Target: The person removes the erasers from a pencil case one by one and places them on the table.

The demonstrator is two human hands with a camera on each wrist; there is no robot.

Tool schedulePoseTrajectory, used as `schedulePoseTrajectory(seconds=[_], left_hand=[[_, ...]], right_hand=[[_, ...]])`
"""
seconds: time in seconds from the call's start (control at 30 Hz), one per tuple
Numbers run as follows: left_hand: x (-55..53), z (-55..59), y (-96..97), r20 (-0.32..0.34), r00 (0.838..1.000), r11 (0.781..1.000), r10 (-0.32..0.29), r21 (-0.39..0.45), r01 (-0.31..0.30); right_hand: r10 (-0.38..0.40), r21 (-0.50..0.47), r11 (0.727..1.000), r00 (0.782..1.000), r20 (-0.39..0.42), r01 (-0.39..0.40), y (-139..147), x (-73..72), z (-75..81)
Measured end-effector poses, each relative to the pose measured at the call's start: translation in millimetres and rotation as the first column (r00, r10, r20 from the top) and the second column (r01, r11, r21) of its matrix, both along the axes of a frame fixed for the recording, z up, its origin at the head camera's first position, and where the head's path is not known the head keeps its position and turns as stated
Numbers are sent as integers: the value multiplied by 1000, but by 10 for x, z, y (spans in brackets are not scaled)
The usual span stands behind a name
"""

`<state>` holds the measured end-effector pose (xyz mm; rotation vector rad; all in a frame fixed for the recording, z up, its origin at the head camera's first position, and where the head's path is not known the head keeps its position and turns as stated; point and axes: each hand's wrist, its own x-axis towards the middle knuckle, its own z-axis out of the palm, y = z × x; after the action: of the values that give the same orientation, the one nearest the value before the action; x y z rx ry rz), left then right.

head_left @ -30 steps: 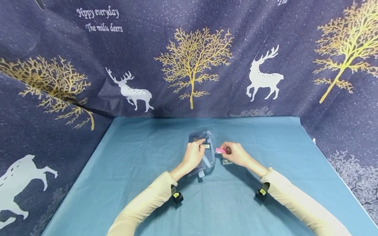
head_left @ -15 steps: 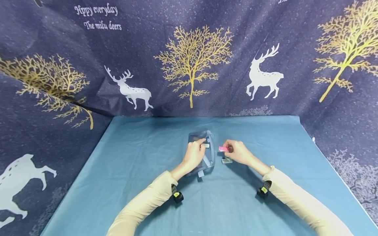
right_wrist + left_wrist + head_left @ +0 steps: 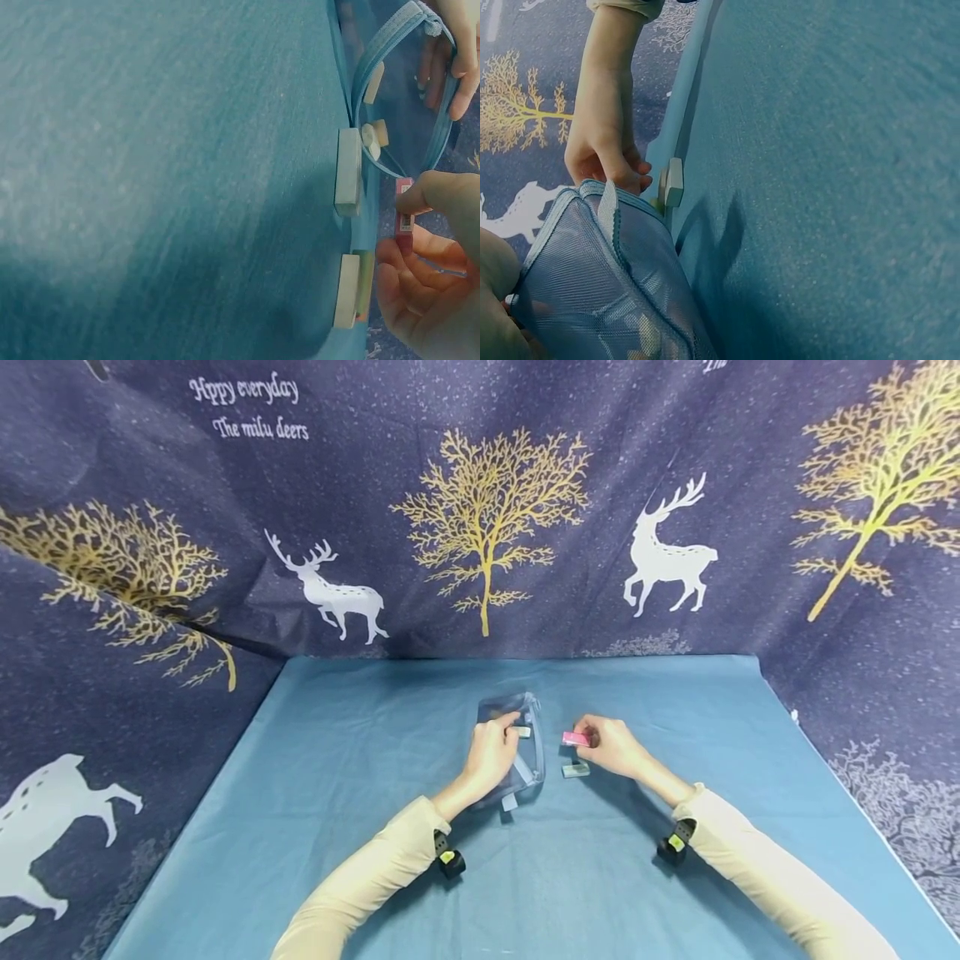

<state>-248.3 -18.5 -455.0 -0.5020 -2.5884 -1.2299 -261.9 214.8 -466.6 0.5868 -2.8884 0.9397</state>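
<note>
A blue mesh zipper pouch (image 3: 537, 752) lies on its side with its mouth toward the right. My left hand (image 3: 492, 749) grips its upper rim, holding the mouth apart; the right wrist view shows the fingers (image 3: 459, 97) at that rim. Inside, small pale blocks (image 3: 373, 84) show through the opening. To the right of the pouch my right hand (image 3: 609, 747) pinches a small pink eraser (image 3: 575, 738) between thumb and fingers. A barcode label shows on it in the right wrist view. The eraser is held above the cloth, apart from the pouch in the head view.
A pale block (image 3: 576, 771) lies on the cloth just below the right hand. The right wrist view shows two pale blocks, a longer one (image 3: 348, 171) and one (image 3: 346, 291) with a green side. Blue cloth (image 3: 360, 752) covers the table; a dark printed curtain (image 3: 555, 560) hangs behind.
My right hand has drawn the pink eraser a little to the right, away from the pouch, uncovering more of the pale block below. The left hand keeps its hold.
</note>
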Motion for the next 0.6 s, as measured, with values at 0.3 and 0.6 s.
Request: schedulePoseTrajectory(seconds=[0.3, 0.6], left_hand=[[0, -16, 2, 6, 1000, 1000, -7, 27, 6], [8, -27, 2, 18, 1000, 999, 3, 37, -3]], right_hand=[[-17, 2, 1000, 1000, 19, 17, 70, -8, -17], [-24, 6, 1000, 998, 52, 24, 146, -7, -20]])
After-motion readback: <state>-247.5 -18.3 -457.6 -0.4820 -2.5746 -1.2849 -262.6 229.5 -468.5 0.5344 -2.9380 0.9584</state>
